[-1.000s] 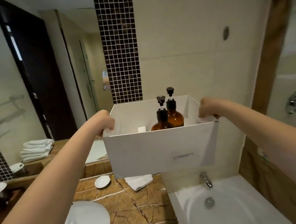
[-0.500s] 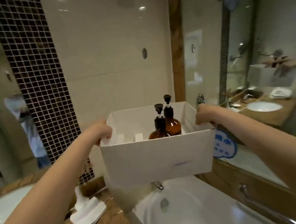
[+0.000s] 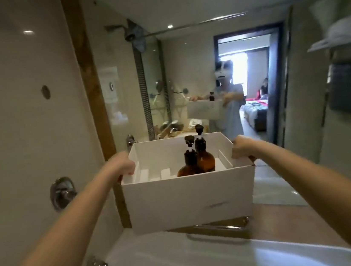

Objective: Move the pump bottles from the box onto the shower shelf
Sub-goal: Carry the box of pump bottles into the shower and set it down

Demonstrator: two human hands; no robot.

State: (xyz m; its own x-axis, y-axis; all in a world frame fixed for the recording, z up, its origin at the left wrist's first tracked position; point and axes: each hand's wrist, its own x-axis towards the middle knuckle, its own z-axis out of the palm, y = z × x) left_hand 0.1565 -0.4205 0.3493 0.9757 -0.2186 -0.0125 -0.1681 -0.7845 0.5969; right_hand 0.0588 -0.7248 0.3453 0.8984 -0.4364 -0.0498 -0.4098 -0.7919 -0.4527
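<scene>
Carrier has turned from the basin side, left hand [image 3: 123, 167] and right hand [image 3: 242, 149] clamped on the box [image 3: 187, 198] rims above the bathtub [image 3: 187, 265]; both pump bottles [image 3: 196, 163] remain aboard, unshelved.

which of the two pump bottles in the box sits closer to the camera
The front amber pump bottle, whose pump head sits lower in view; it partly covers the rear amber pump bottle behind it.

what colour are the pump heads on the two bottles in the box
Black pump heads on amber-brown glass bottles, seen best in the head view.
</scene>
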